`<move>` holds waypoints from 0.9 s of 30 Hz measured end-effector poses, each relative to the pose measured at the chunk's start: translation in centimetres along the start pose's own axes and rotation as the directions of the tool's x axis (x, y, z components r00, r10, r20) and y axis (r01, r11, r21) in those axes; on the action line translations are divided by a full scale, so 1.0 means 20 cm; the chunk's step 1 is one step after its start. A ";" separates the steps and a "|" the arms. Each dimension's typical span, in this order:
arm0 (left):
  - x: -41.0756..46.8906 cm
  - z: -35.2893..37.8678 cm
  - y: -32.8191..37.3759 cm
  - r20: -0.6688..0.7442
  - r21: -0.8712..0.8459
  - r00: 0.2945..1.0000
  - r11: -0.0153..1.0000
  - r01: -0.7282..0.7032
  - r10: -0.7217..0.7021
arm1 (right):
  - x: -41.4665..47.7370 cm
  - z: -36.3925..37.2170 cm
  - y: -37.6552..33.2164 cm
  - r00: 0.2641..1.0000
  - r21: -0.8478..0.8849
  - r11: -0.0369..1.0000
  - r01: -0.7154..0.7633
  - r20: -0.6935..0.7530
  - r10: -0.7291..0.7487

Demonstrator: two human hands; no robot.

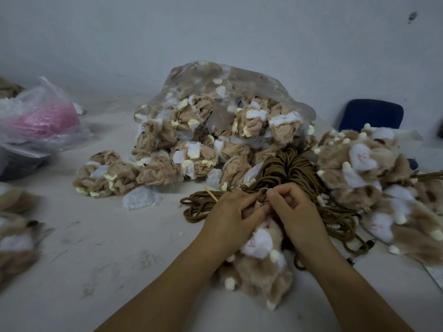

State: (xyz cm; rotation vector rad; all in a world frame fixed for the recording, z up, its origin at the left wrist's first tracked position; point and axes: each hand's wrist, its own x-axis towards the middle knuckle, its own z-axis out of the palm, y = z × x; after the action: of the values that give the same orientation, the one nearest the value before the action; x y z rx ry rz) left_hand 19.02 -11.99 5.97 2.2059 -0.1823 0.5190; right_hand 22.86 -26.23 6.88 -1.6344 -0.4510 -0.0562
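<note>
1. At the near middle of the pale, scuffed bench (96,236), a tan and white furry plush toy (259,267) lies between the person's forearms.
2. The left hand (230,212) grips the toy's top end, fingers curled round it.
3. The right hand (292,209) pinches a small brown cord loop (262,191) just above the toy, its fingers touching those of the left hand.
4. A thin wooden stick (211,193) pokes out beyond the left hand; whether that hand holds it cannot be told.
5. A bundle of brown cords (287,168) lies just behind both hands.
6. Behind the bundle stands a clear plastic bag (239,77) of tan fabric skins, some spilled out in front.
7. A pile of finished plush toys (359,164) sits to the right, touching the cords.
8. A thin plastic bag with pink contents (45,116) rests far left.
</note>
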 end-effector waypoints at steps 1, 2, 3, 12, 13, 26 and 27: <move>0.00 0.00 0.00 -0.016 -0.001 1.000 1.000 0.002 -0.002 | 0.00 0.00 0.00 1.000 0.029 0.999 -0.013 0.014 0.013; 0.00 0.00 0.00 -0.035 0.002 0.999 1.000 0.003 -0.003 | 0.00 0.01 0.00 0.999 0.053 0.998 -0.023 0.033 0.021; 0.00 -0.01 0.00 -0.053 0.003 0.999 1.000 0.000 0.000 | -0.01 0.01 0.00 0.998 0.065 0.997 -0.030 0.049 0.026; -0.01 -0.02 0.03 -0.110 -0.044 0.993 0.998 -0.037 0.032 | 0.00 0.01 0.02 0.989 0.070 0.993 -0.092 0.120 0.083; -0.01 -0.03 0.03 -0.111 -0.040 0.993 0.998 -0.039 0.034 | 0.00 0.01 0.02 0.989 0.072 0.993 -0.098 0.120 0.089; -0.02 -0.04 0.03 -0.018 -0.120 0.998 0.991 -0.063 0.062 | 0.01 0.00 0.02 0.986 0.040 0.991 -0.129 0.115 0.124; -0.02 -0.04 0.03 -0.010 -0.133 0.998 0.989 -0.060 0.059 | 0.01 -0.01 0.02 0.987 0.010 0.993 -0.115 0.118 0.113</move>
State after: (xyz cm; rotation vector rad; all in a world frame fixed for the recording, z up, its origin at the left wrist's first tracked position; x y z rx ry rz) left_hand 18.21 -11.79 6.77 2.0737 -0.2723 0.5312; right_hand 23.12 -26.38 6.55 -1.6496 -0.4452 0.1296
